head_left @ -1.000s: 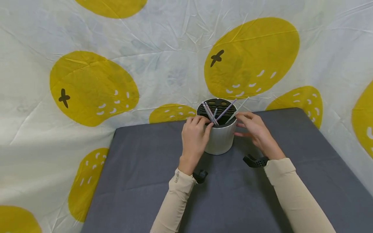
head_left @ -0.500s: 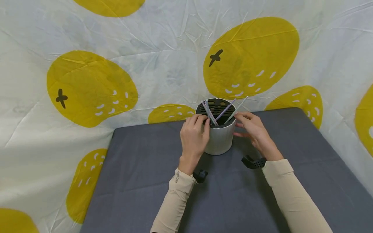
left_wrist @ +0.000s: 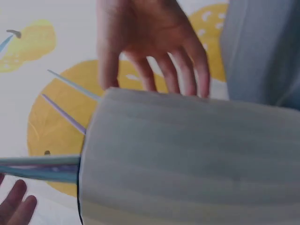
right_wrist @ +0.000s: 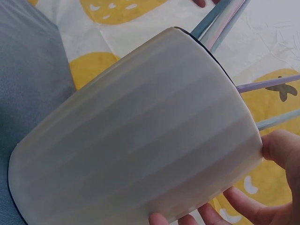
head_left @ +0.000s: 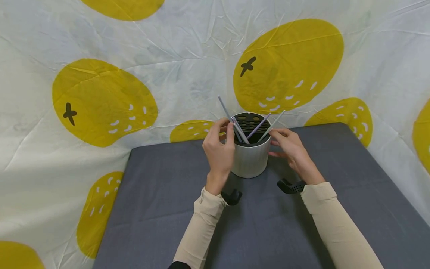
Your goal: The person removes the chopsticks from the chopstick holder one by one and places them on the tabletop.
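Observation:
A white utensil holder [head_left: 250, 160] with a black slotted insert [head_left: 248, 118] stands on the table. Several slim pastel sticks lean out of its front opening, among them a purple stick [head_left: 260, 125] and a pale green stick [head_left: 276, 122]. My left hand [head_left: 218, 153] pinches a blue-grey stick [head_left: 223, 104] between thumb and fingers at the holder's left side. That stick's upper end rises above the others, its lower end still inside the rim. My right hand [head_left: 295, 155] holds the holder's right side, thumb at the rim and fingertips along the ribbed wall [right_wrist: 140, 126].
A dark grey cloth covers the table [head_left: 168, 186]. Right behind the holder, a white fabric backdrop [head_left: 188, 82] with yellow fruit prints hangs at the table's back edge.
My left hand has moved up and left from the rim, raising the blue-grey stick and tilting it leftward. The right hand keeps its place at the holder.

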